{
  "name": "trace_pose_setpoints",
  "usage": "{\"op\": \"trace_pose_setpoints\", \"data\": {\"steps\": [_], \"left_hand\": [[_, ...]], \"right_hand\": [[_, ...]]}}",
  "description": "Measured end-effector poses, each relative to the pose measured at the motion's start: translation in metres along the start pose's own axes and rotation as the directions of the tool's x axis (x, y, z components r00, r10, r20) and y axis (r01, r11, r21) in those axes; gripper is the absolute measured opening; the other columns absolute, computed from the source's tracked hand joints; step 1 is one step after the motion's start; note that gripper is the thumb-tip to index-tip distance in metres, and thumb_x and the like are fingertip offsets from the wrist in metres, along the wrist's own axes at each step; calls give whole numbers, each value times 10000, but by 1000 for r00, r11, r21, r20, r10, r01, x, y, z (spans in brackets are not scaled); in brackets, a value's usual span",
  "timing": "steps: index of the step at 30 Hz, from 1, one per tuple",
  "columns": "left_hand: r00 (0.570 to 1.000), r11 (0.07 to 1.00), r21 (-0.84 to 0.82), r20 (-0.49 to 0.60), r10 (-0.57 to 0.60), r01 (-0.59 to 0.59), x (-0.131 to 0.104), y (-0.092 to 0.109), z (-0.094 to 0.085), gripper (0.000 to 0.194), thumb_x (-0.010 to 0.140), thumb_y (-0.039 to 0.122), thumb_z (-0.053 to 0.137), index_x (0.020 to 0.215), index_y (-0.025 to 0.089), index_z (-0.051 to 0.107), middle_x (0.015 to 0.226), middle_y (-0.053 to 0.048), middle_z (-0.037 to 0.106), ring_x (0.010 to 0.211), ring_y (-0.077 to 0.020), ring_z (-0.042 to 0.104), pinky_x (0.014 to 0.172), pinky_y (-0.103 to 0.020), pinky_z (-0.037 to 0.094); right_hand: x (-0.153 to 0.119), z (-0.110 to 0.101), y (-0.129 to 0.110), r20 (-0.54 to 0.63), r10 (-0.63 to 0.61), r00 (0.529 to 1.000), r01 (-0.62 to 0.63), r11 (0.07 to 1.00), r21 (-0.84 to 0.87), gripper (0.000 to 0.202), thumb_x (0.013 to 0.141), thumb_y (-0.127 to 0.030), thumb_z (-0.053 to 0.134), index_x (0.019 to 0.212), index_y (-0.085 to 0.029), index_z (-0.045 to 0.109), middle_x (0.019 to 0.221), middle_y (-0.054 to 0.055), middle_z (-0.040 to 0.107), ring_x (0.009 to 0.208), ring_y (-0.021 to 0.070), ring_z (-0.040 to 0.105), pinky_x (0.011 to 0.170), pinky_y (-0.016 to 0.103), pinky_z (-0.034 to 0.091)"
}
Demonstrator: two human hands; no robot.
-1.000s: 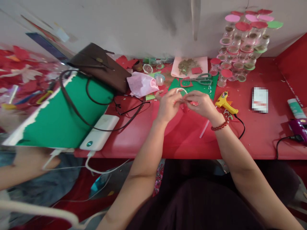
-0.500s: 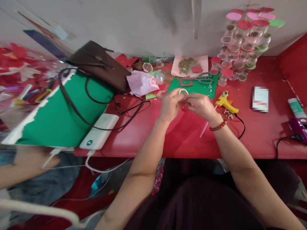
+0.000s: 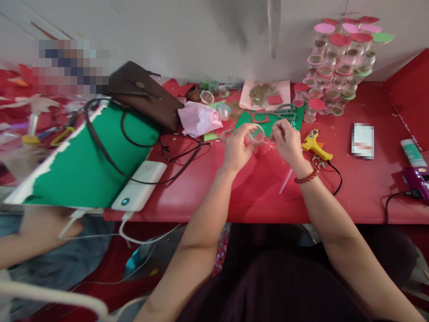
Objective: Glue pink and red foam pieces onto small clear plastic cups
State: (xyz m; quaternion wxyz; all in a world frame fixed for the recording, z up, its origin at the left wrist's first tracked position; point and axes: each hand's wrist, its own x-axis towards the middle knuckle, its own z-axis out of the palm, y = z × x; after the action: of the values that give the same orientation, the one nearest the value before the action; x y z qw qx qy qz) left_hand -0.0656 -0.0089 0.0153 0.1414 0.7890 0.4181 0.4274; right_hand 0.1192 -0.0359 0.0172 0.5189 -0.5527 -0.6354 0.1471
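Note:
A small clear plastic cup [image 3: 257, 135] is held near the middle of the red table, with my left hand [image 3: 237, 145] closed around its left side. Its round rim faces up toward me. Just right of the cup, apart from it, my right hand [image 3: 287, 141] has its fingers pinched together; whatever they hold, if anything, is too small to make out. Under both hands lies red paper [image 3: 258, 179]. Behind them, grey-handled scissors [image 3: 284, 111] rest on a green sheet [image 3: 243, 120]. A yellow glue gun [image 3: 317, 145] lies right of my right hand.
Stacked clear cups with coloured discs [image 3: 335, 67] stand at the back right. Dried bits lie on pink paper [image 3: 246, 96]. On the left are a brown bag [image 3: 144, 96], a white power bank [image 3: 139, 188], glasses [image 3: 170, 152] and a green board [image 3: 77, 165]. Another person's arm [image 3: 40, 230] shows there.
My right hand has drawn away to the right from the cup and lifted a little. The cup in my left hand has tipped, so its round opening now shows.

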Motion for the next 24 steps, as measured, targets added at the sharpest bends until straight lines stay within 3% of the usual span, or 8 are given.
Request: {"op": "trace_pose_setpoints", "data": {"steps": [4, 7, 10, 15, 20, 24], "left_hand": [[998, 995, -98, -65, 2, -9, 2, -8, 5, 472, 897, 304, 834, 1323, 296, 630, 1238, -65, 777, 1169, -268, 747, 1131, -490, 501], [994, 991, -131, -108, 7, -21, 4, -16, 8, 598, 867, 373, 868, 1392, 278, 597, 1297, -86, 758, 1245, -298, 724, 1131, -510, 522], [991, 989, -145, -133, 0, -19, 5, -21, 8, 610, 841, 425, 886, 1371, 263, 631, 1279, -88, 772, 1185, -291, 751, 1117, -502, 542], [990, 994, -109, -144, 2, -18, 6, -18, 4, 483, 820, 429, 896, 1226, 232, 721, 1197, -85, 803, 1114, -279, 765, 1079, -467, 560], [990, 998, -57, -140, 20, -28, 5, -17, 4, 445, 817, 365, 896, 1206, 237, 723, 1222, -84, 802, 1149, -290, 752, 1078, -477, 545], [987, 999, -32, -161, 14, -19, 6, -28, 4, 463, 827, 372, 888, 1234, 245, 708, 1268, -86, 787, 1208, -301, 732, 1127, -489, 517]], "right_hand": [[0, -1, -5, 72, 100, 992, -108, 987, 122, 329, 1077, -396, 463, 789, -248, 522, 712, -11, 672, 651, 112, 659, 685, 262, 514], [1, 0, -8, 90, 103, 991, -122, 964, 235, 191, 1015, -389, 585, 899, -238, 599, 846, 11, 738, 748, 123, 711, 726, 264, 547], [2, -1, -10, 115, 158, 981, -183, 946, 266, 138, 962, -354, 655, 903, -230, 644, 763, -4, 725, 704, 135, 706, 709, 271, 550], [2, -6, -10, 82, 279, 957, -288, 948, 137, 353, 1011, -427, 584, 722, -227, 623, 544, -31, 609, 515, 128, 598, 616, 283, 491], [3, -7, -12, 68, 295, 953, -301, 947, 116, 83, 943, -250, 651, 882, -222, 699, 742, -5, 745, 699, 151, 707, 735, 297, 535], [4, -7, -6, 110, 318, 942, -306, 945, -116, 248, 1006, -273, 577, 804, -207, 705, 721, 34, 746, 704, 190, 703, 762, 351, 541]]}}
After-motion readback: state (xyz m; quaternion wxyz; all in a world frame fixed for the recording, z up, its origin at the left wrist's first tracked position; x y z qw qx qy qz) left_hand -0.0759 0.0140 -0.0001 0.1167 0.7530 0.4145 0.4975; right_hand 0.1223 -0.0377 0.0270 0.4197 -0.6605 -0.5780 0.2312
